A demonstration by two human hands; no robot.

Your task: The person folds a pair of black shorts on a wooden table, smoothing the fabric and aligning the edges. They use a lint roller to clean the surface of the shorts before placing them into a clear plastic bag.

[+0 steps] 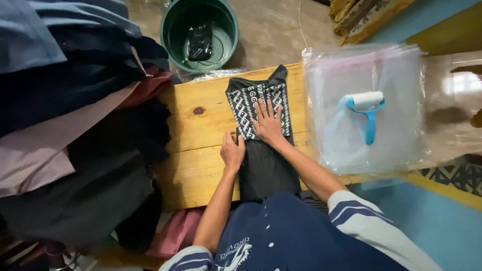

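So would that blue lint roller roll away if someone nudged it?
Possibly a bit: the lint roller has a round white drum and lies on a slick-looking stack of clear plastic bags. Its blue handle would probably drag and stop it. It looks light.

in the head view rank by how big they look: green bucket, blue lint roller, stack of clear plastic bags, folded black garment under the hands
1. stack of clear plastic bags
2. folded black garment and green bucket: look about alike, and the bucket sits lower, farther from the camera, so unsure
3. blue lint roller
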